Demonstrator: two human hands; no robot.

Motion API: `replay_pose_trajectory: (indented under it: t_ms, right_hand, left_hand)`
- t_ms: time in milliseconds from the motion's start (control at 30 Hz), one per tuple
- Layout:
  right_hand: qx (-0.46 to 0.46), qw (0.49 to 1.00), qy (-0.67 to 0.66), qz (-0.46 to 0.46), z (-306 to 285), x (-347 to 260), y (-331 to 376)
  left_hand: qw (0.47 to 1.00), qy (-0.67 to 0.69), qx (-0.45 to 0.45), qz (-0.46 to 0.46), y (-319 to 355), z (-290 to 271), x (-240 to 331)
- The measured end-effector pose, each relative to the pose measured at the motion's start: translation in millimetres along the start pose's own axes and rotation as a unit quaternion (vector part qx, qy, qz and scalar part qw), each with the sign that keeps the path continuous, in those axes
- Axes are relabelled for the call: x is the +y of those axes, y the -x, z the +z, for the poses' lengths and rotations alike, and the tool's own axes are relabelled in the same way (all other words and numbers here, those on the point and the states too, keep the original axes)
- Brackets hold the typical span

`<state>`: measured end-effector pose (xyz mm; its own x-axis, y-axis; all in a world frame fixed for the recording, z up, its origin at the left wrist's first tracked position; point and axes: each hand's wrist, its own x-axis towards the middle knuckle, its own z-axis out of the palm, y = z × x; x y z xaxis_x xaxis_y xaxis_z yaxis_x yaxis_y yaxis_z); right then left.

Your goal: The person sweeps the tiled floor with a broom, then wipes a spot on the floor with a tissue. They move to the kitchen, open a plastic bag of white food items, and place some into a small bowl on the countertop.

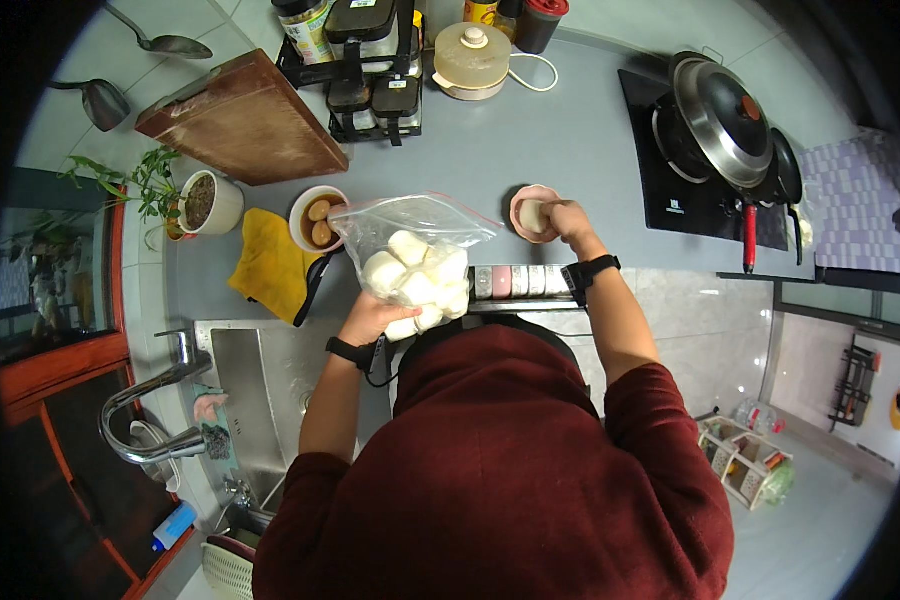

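Observation:
My left hand [372,318] grips a clear zip bag [395,215] from below, its fingers wrapped round the lower part. Several round white buns [411,277] fill the bag, whose top spreads loosely above the counter. Reaching to the right, my right hand [572,222] is at a small pink bowl [518,226] with a scalloped rim. Its closed fingers meet a single white bun [533,215] inside the bowl; the fingertips are partly hidden. Both wrists wear black bands.
Left of the bag stand a bowl of brown eggs in dark liquid [320,190], a yellow cloth [273,265] and a potted plant [208,205]. A cutting board [240,120] leans behind. A cream electric cooker [472,60] stands at the back, a lidded wok [725,120] on the right cooktop.

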<state>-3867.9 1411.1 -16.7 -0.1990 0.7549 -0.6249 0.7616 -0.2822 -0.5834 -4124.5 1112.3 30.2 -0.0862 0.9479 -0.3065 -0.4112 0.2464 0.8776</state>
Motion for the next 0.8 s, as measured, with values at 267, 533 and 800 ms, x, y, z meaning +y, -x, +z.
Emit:
replay_pose_trajectory:
  t_ms: [267, 533, 800]
  right_hand:
    - [0.106, 0.899, -0.024, -0.425, -38.1, -100.0, 131.5]
    - [-0.065, 0.743, 0.465, -0.477, -2.3, -168.9, 204.9]
    - [-0.003, 0.706, 0.505, -0.497, 16.8, -159.8, 190.3]
  left_hand:
    - [0.997, -0.056, -0.016, 0.047, -6.7, 10.6, 3.5]
    - [0.982, -0.159, -0.034, 0.098, -24.0, 26.0, 11.8]
    - [0.982, -0.154, -0.057, 0.092, -25.1, 30.6, 20.2]
